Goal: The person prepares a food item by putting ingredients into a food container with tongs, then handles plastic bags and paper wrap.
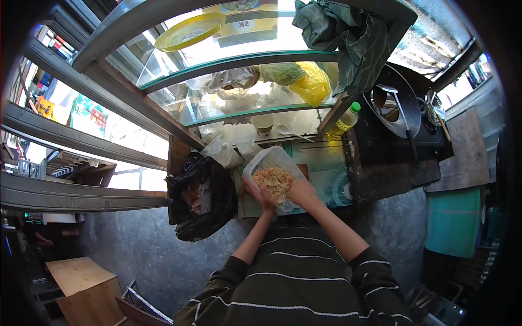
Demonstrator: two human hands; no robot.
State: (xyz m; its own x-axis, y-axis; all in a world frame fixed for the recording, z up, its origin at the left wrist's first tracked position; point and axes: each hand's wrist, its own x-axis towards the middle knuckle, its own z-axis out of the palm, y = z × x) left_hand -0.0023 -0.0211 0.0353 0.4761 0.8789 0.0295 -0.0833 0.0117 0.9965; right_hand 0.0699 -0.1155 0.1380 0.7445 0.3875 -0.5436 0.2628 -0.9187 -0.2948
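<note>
A clear plastic container [266,156] stands on the counter in front of me, tilted a little. Shredded, pale orange and cream food [274,182] fills its lower part. My left hand [263,198] grips the container's near left side, with fingers along the wall and the thumb over the food. At the near right side, my right hand [302,193] reaches over the rim to the food. Its fingers are mostly hidden, so I cannot see whether they hold any.
A black plastic bag [217,209] hangs open at left. Behind are a paper cup [263,124], a white spoon [293,132] and glass shelves [239,57]. A green-capped bottle [346,119] stands near the wok [399,103] on the stove at right.
</note>
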